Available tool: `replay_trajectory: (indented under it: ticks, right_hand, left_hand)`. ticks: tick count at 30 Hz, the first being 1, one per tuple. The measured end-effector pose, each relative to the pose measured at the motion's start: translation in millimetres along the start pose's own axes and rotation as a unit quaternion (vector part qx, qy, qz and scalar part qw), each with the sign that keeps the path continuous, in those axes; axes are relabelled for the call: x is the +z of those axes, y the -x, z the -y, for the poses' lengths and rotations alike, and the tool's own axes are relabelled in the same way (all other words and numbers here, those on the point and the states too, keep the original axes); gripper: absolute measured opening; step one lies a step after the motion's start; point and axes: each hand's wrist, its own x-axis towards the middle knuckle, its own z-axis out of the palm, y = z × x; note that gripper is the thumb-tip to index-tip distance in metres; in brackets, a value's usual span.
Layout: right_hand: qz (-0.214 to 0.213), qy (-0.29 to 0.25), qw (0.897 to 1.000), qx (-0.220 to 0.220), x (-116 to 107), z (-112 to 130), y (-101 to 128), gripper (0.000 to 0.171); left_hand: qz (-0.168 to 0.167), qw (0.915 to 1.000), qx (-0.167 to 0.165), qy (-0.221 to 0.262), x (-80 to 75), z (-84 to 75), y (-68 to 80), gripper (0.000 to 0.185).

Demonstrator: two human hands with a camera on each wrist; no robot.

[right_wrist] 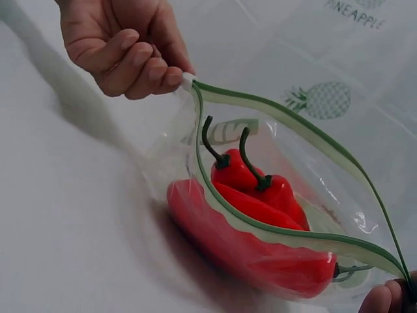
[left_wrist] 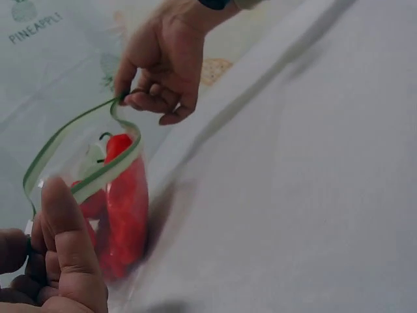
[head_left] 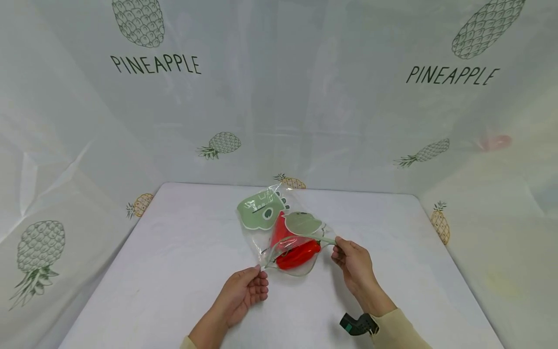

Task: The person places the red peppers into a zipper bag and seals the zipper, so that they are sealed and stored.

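Note:
A clear zip bag (head_left: 260, 213) with green animal prints stands mouth-up over the white table, its green zip edge (right_wrist: 293, 233) spread apart. Several red peppers (right_wrist: 260, 195) with dark green stems lie inside it. My left hand (head_left: 241, 293) pinches one end of the zip, right by the small white slider (right_wrist: 188, 81). At the opposite end, my right hand (head_left: 355, 266) pinches the zip corner between thumb and fingers. From the left wrist view, the peppers (left_wrist: 127, 202) show through the bag's side, partly covered by my left fingers (left_wrist: 68, 228).
The white tabletop (head_left: 183, 252) spreads around both hands. Behind and beside it hangs a pale sheet (head_left: 279, 97) printed with pineapples. A black wrist device (head_left: 358, 325) sits on the right wrist, by a beige sleeve (head_left: 398, 332).

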Motion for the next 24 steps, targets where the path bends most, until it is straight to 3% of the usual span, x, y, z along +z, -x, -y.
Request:
replay_trajectory:
  ticks: [4, 8, 15, 20, 24]
  right_hand:
    - [-0.004, 0.011, 1.000, 0.000, -4, 0, -1, 0.022]
    - [-0.002, 0.043, 0.999, 0.004, -11, 1, -3, 0.026]
    - [0.014, 0.097, 0.995, 0.027, -30, 4, -13, 0.026]
    - [0.029, 0.127, 0.991, 0.038, -39, 2, -14, 0.028]
    - [0.032, 0.149, 0.987, 0.045, -43, -3, -10, 0.029]
  left_hand:
    - [0.000, 0.9998, 0.007, -0.021, -3.2, -4.5, -5.6, 0.028]
    - [-0.004, 0.9972, 0.018, -0.073, -5.4, -10.5, -12.1, 0.029]
    - [-0.055, 0.9864, 0.051, -0.146, -4.7, -19.9, -20.6, 0.028]
    - [-0.114, 0.9710, 0.093, -0.189, -5.5, -22.9, -33.5, 0.029]
    - [-0.145, 0.9500, 0.134, -0.242, -8.8, -29.9, -45.9, 0.032]
